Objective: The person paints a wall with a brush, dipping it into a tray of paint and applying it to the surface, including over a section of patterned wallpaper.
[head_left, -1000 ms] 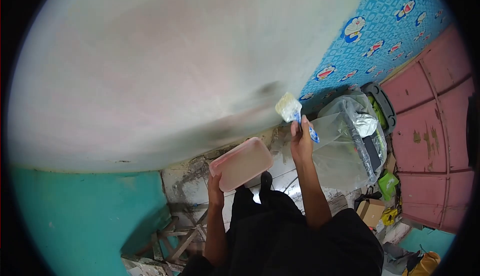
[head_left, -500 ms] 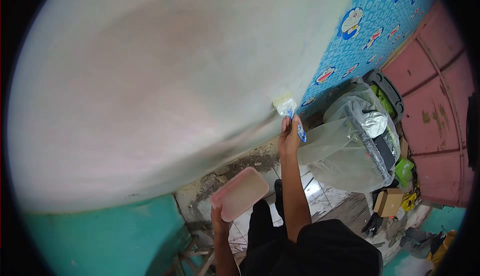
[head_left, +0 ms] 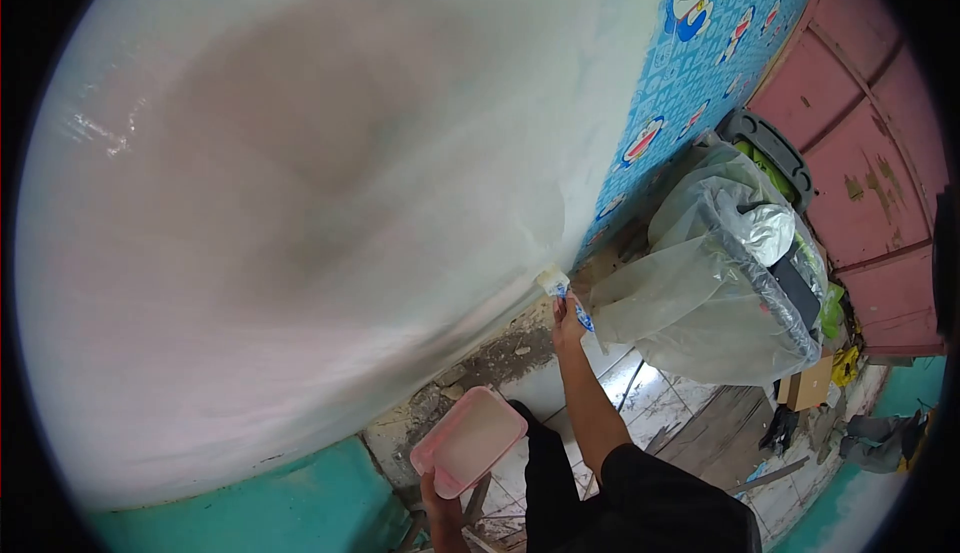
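My right hand is closed around the blue-and-white handle of a paintbrush. The brush's pale bristles lie against the bottom of the whitish wall, close to where the blue patterned wallpaper begins. My left hand grips the near end of a pink plastic tray, some of its fingers hidden beneath. Pale liquid, like paint, covers the tray's bottom. The tray is held below the wall, over the floor.
Blue cartoon wallpaper borders the painted area. A bin lined with a clear plastic bag stands to the right, before a pink door-like panel. A cardboard box and scraps lie on the tiled floor. Teal wall shows lower left.
My right hand has moved the brush down the wall toward its bottom edge. The tray in my left hand sits lower in view, and the camera has shifted.
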Motion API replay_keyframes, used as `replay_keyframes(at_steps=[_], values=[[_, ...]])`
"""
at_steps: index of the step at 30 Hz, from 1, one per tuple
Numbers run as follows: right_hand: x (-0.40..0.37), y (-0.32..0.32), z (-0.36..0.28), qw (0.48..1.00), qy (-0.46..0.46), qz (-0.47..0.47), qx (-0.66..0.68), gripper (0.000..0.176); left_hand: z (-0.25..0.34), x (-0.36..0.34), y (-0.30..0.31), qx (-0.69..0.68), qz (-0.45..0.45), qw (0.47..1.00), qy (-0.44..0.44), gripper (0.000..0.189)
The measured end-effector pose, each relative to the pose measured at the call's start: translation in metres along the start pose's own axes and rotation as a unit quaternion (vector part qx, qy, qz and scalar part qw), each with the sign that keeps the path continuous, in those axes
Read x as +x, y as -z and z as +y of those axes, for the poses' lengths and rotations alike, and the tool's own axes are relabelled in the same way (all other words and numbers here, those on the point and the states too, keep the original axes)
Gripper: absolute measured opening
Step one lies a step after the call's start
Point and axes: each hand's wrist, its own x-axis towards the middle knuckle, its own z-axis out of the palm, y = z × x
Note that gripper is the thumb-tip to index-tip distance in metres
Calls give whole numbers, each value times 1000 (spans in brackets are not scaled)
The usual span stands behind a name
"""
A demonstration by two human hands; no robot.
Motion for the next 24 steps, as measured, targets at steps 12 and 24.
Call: replay_keyframes(at_steps=[12,24], values=[[-123,-147,-82,966,229,-18,-118,10,0,-28,8,18,43,998,-36,65],[-203,-206,-192,973,152,-175,4,14,25,-32,-32,-4,4,999,-49,65]])
